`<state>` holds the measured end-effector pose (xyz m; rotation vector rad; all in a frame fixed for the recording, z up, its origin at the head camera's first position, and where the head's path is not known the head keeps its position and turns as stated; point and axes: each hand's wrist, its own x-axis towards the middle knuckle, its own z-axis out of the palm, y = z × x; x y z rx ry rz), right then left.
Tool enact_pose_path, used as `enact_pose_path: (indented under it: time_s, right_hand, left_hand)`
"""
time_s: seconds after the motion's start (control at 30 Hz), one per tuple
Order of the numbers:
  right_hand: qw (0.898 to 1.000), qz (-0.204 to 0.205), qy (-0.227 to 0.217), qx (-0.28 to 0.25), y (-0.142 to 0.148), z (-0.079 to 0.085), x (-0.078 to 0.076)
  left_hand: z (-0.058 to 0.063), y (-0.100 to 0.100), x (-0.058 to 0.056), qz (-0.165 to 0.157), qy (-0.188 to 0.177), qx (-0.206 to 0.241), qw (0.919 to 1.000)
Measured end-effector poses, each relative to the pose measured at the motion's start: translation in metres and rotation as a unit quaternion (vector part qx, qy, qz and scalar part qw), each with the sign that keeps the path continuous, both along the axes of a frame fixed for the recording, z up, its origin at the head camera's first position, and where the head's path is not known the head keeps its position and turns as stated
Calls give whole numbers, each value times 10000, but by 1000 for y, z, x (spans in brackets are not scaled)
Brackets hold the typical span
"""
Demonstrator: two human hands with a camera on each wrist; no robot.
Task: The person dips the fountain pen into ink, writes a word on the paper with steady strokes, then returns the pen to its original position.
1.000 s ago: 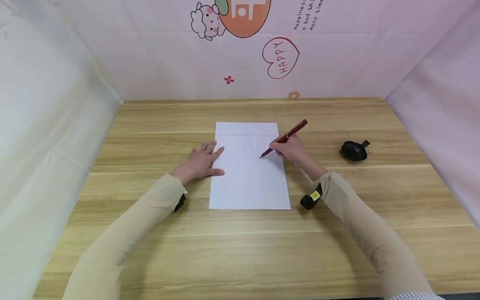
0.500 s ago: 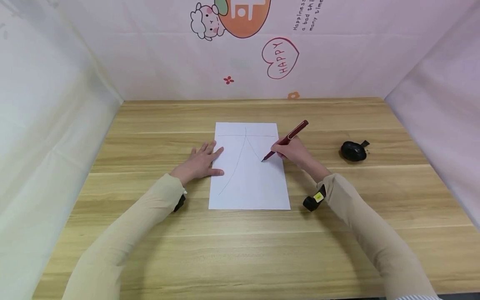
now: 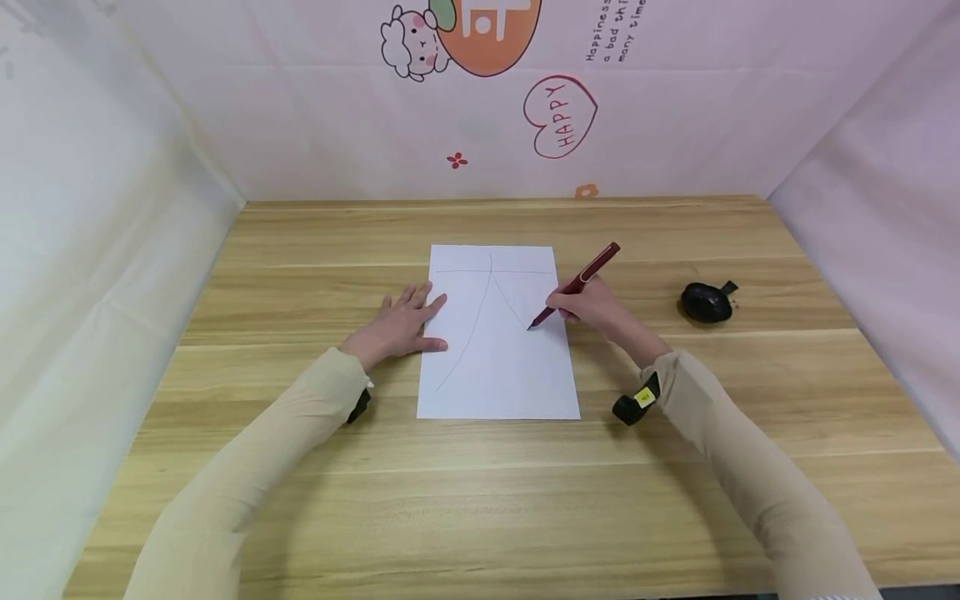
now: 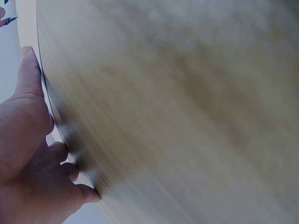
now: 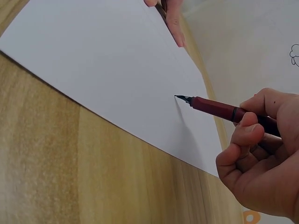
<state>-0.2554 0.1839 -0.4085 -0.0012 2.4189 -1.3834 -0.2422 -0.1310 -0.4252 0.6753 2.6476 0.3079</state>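
Observation:
A white sheet of paper [image 3: 498,375] lies on the wooden table, bearing thin dark lines: a short vertical stroke, a long horizontal one, a curve down to the left and a slanting line down to the right. My right hand [image 3: 588,304] pinches a dark red fountain pen [image 3: 597,262], its nib touching the paper at the lower end of the right slanting line. In the right wrist view the pen's dark nib [image 5: 183,98] shows plainly. With fingers spread, my left hand [image 3: 397,327] rests flat on the paper's left edge; the left wrist view shows its thumb [image 4: 29,74] along that edge.
A black rounded object [image 3: 707,302] with a small tab sits on the table [image 3: 480,500] to the right. Behind the table hangs a white printed cloth [image 3: 315,125], and pale cloth walls stand on both sides.
My right hand has moved slightly down and to the right with the fountain pen, and the right slanting line has grown longer. The left hand has stayed in place.

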Motion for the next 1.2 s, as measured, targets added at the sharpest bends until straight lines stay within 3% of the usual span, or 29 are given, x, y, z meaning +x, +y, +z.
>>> enact_pose_path:
  time_s: [0.27, 0.5, 0.93, 1.2]
  right_hand:
    - [9999, 87, -102, -30, -6, 26, 16]
    - [9998, 185, -56, -64, 8, 4, 7]
    - [9984, 522, 89, -187, 15, 0, 11]
    - [9987, 471, -34, -170, 17, 2, 15]
  left_hand:
    - [-1, 0, -1, -5, -26, -6, 10000]
    - [0, 1, -1, -14, -10, 34, 10000]
    - [1, -1, -1, -1, -58, 7, 10000]
    - [1, -1, 1, -26, -65, 1, 10000]
